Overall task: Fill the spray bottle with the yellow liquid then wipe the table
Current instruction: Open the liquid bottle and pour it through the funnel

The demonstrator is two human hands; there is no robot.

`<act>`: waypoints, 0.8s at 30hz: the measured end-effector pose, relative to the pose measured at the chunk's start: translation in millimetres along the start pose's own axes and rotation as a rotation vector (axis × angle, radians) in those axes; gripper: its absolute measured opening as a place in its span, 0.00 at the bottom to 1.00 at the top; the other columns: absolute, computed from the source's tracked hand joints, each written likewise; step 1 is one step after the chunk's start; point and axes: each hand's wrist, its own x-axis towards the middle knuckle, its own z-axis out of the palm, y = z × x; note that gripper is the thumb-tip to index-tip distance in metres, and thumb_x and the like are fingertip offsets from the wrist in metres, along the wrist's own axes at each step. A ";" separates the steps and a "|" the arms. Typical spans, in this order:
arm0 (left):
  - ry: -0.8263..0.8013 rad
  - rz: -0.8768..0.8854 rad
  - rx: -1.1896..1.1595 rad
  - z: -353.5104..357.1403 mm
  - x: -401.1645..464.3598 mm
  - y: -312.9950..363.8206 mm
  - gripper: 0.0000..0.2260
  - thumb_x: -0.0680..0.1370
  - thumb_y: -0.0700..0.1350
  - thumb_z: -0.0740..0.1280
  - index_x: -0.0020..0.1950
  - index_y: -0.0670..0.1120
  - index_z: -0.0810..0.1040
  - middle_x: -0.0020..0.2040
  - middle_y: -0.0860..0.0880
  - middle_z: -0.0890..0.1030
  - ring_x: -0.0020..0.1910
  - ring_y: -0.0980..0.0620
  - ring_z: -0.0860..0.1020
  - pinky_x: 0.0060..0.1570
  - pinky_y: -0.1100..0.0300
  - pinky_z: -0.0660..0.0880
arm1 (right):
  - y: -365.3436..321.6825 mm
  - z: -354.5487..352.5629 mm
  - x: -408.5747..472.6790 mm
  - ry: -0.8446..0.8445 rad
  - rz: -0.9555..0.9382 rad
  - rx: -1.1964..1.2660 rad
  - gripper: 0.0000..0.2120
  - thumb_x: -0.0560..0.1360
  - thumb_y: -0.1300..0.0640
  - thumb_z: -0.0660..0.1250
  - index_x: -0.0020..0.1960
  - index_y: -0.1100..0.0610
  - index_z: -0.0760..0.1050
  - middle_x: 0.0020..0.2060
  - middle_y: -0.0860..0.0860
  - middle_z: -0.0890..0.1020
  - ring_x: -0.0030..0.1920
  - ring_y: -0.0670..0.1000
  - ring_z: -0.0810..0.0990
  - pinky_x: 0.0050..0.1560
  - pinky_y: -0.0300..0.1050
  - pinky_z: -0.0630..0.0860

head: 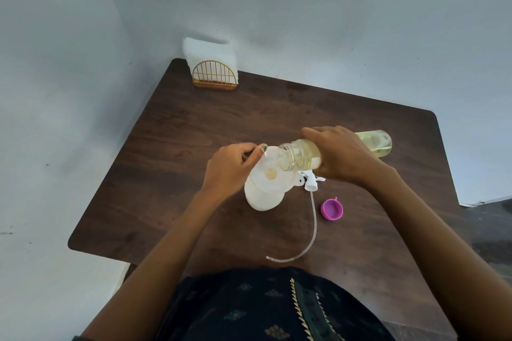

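Pale blue-grey walls meet in a corner behind a dark wood-grain worktop (194, 133) with rounded corners. At its middle I tip a clear bottle of yellow liquid (302, 156) nearly onto its side: its long axis runs across the worktop from right to left, base out to my right, open threaded mouth pointing left and slightly down over a clear funnel (270, 174). My right hand (343, 155) is wrapped around the bottle's middle, fingers curled over the top, hiding much of its body. A small pool of yellow shows at the funnel's throat. The funnel sits in the neck of the white spray bottle (263, 199), which stands upright just below the pouring mouth, near the middle of the worktop. My left hand (230, 166) pinches the funnel's far-left rim between thumb and fingers.

The white spray head (310, 180) lies on the worktop just right of the spray bottle, partly under my right wrist, its clear dip tube (313, 224) trailing toward me and curving left at the end. A small purple cap (332, 209) rests open side up right of the tube. At the far left corner a gold wire holder (214, 76) stands with white napkins (207, 51) in it, well apart from the rest. My dark patterned garment (263, 310) fills the bottom edge.
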 end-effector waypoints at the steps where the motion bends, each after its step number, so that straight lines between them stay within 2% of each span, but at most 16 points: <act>1: 0.000 -0.002 0.000 0.0 -0.2 0.2 0.14 0.80 0.56 0.59 0.49 0.52 0.83 0.31 0.59 0.76 0.31 0.57 0.73 0.31 0.63 0.62 | 0.0 0.1 -0.2 0.001 -0.001 -0.001 0.19 0.63 0.56 0.75 0.50 0.55 0.72 0.41 0.50 0.81 0.41 0.53 0.79 0.38 0.42 0.67; 4: -0.005 0.003 -0.001 -0.7 -0.7 0.6 0.14 0.80 0.56 0.59 0.50 0.52 0.83 0.32 0.60 0.76 0.32 0.57 0.74 0.30 0.64 0.63 | -0.5 -0.5 -0.5 -0.002 0.002 0.000 0.19 0.63 0.56 0.75 0.51 0.55 0.72 0.42 0.50 0.81 0.42 0.53 0.79 0.38 0.43 0.69; 9: -0.003 0.012 0.002 -0.2 0.1 -0.9 0.15 0.80 0.57 0.59 0.48 0.51 0.83 0.35 0.53 0.81 0.35 0.54 0.77 0.33 0.59 0.68 | -1.5 -2.3 -0.7 -0.005 0.003 -0.002 0.20 0.63 0.56 0.75 0.52 0.54 0.72 0.43 0.51 0.81 0.43 0.53 0.79 0.39 0.42 0.67; 14: -0.005 0.017 0.005 -0.2 0.1 -1.8 0.18 0.79 0.59 0.57 0.47 0.52 0.83 0.34 0.52 0.80 0.33 0.54 0.76 0.31 0.60 0.67 | -2.9 -4.5 -1.4 0.000 0.007 -0.022 0.19 0.63 0.56 0.74 0.52 0.54 0.72 0.42 0.50 0.81 0.41 0.52 0.78 0.38 0.42 0.64; 18: -0.003 0.011 0.007 -0.2 0.7 -1.8 0.22 0.76 0.63 0.55 0.46 0.51 0.82 0.34 0.52 0.80 0.34 0.53 0.76 0.32 0.56 0.69 | -1.8 -3.2 -0.5 0.012 0.003 -0.025 0.18 0.64 0.56 0.74 0.50 0.55 0.72 0.41 0.50 0.80 0.41 0.54 0.78 0.37 0.42 0.64; 24: -0.004 0.022 0.019 -1.1 0.1 -1.6 0.20 0.78 0.61 0.56 0.46 0.51 0.82 0.34 0.53 0.80 0.33 0.54 0.76 0.33 0.57 0.69 | -1.5 -3.5 0.4 0.012 0.000 -0.034 0.17 0.64 0.56 0.73 0.49 0.55 0.71 0.40 0.50 0.80 0.40 0.53 0.77 0.37 0.43 0.64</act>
